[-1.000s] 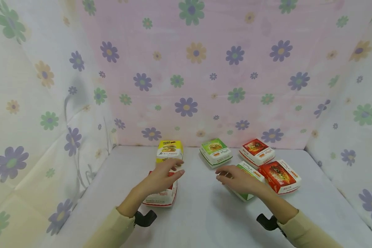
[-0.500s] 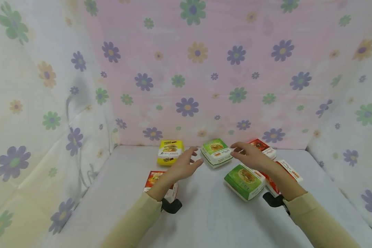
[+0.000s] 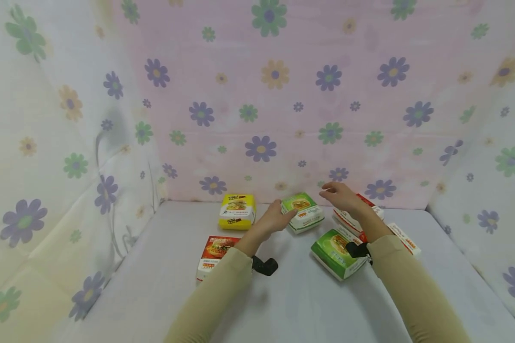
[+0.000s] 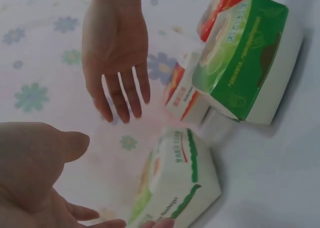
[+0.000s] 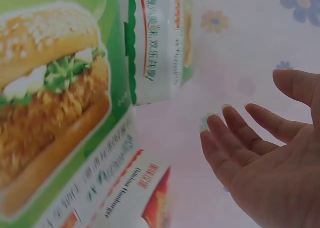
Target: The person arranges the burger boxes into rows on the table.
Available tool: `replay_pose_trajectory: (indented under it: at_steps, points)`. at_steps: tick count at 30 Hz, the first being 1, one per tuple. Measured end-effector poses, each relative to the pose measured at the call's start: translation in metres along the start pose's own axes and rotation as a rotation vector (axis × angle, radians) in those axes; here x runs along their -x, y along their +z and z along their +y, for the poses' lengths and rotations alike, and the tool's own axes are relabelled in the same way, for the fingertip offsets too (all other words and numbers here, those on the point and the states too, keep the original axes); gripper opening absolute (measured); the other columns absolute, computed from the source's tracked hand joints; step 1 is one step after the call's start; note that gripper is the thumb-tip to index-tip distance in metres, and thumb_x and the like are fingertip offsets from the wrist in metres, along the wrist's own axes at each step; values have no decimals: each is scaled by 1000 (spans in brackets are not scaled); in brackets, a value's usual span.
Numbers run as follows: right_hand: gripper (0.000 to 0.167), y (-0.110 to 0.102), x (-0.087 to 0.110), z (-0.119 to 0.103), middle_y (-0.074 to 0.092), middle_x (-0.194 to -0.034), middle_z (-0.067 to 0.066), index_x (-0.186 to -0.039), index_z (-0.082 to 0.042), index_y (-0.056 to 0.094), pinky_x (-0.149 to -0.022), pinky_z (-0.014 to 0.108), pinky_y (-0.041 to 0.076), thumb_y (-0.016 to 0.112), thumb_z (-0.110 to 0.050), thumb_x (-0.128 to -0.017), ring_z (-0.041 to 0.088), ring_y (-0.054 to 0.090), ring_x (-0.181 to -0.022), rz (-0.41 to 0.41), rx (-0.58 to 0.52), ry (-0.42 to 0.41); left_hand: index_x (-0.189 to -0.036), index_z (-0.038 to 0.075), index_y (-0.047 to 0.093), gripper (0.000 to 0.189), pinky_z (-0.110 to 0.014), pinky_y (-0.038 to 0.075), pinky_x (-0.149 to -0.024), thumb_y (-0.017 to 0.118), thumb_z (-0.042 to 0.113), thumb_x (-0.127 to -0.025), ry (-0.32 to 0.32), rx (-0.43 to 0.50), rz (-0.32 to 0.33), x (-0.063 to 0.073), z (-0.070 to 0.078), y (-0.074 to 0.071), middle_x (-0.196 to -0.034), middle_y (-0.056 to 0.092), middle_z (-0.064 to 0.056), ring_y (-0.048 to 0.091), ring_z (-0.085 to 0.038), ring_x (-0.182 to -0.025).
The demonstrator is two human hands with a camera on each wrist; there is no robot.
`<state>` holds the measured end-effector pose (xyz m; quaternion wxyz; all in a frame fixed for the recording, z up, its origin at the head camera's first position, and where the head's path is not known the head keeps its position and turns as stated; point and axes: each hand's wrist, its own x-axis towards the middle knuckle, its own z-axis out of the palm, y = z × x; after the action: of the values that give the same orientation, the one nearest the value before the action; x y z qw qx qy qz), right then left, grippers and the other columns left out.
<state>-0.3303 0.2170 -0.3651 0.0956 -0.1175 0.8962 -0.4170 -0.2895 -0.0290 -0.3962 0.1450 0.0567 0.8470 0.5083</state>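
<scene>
A green and white burger box (image 3: 302,212) sits at the back middle of the table, between my two hands. My left hand (image 3: 274,219) is at its left side, thumb spread and fingers loosely extended; in the left wrist view the fingertips (image 4: 160,223) overlap the box's lower edge. To the right, my right hand (image 3: 342,196) hovers palm inward, over a red and white burger box (image 3: 347,221). Its fingers are relaxed and apart from the green box, as the right wrist view shows. A second green burger box (image 3: 336,252) lies nearer, below my right wrist.
A yellow burger box (image 3: 237,212) stands at the back left, with a red one (image 3: 212,255) in front, partly behind my left sleeve. Another red and white box (image 3: 405,238) lies right, mostly hidden by my right arm. Flowered cloth (image 3: 262,119) walls the white table.
My left hand has moved right and forward, from above the left boxes to the back green box. My right hand has gone forward from the nearer green box to beyond it. The boxes stay put.
</scene>
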Motion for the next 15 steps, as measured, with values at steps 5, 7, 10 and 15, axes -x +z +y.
replay_pose_trajectory:
  at_steps: [5,7,10,15]
  points:
    - [60,6,-16,10,31,-157,33,-155,8,29,-114,60,35,44,-30,-111,49,35,-143,-48,-80,83,-163,1,3,89,-49,48,-106,54,46,-105,-154,142,5,-21,-5,11,-169,10,-23,40,-38,-144]
    - [60,7,-20,13,29,-158,33,-155,10,26,-116,59,34,43,-28,-111,49,34,-144,-75,-107,112,-163,2,0,92,-49,49,-105,55,47,-105,-195,210,25,-28,-9,17,-170,8,-21,39,-37,-145]
    - [60,9,-25,15,28,-159,33,-155,12,24,-117,57,32,43,-26,-111,49,32,-145,-115,-135,148,-163,2,-1,92,-49,51,-104,55,45,-105,-222,293,62,-39,-14,24,-169,11,-21,41,-36,-144]
    - [60,14,-33,16,27,-159,35,-154,14,24,-119,57,29,43,-23,-110,50,30,-146,-185,-138,193,-161,-1,10,87,-46,54,-99,54,47,-104,-270,297,87,-50,-22,32,-154,39,-21,53,-34,-130]
